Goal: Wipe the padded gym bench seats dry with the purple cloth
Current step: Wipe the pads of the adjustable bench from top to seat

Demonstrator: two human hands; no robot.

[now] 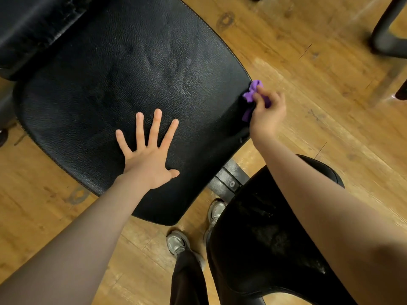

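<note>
Cloth: purple cloth [250,96], bunched up in the right hand at the right edge of the big padded seat; most of it is covered by the fingers, so only a crumpled top and a tail hanging down show.
Big seat: black padded seat [123,69], textured like leather, with pale stitching along its edge; its far left end runs out of view and meets another black pad [33,27] at the top left, itself cut off.
Surface marks: faint dull smears near the middle of the big seat; whether they are damp or only scuffed is hard to tell.
Near seat: a second black padded seat [264,243] at lower right, partly hidden under the right forearm and cut off at the bottom edge; it has glossy speckled patches.
Frame: a grey metal bar [229,179] shows between the two seats, the rest hidden beneath them.
Right hand: right hand [267,113] curled closed around the cloth, pressing it against the seat's side edge; the thumb is out of sight.
Left hand: left hand [149,150] wide open, fingers spread, palm flat on the big seat near its front edge, holding nothing.
Arms: both bare forearms reach forward and away from the camera, the right one crossing over the near seat.
Below: two grey shoes [176,242] and a dark trouser leg on the wooden floor [319,139].
Top right: dark curved legs of other equipment, cut off.
</note>
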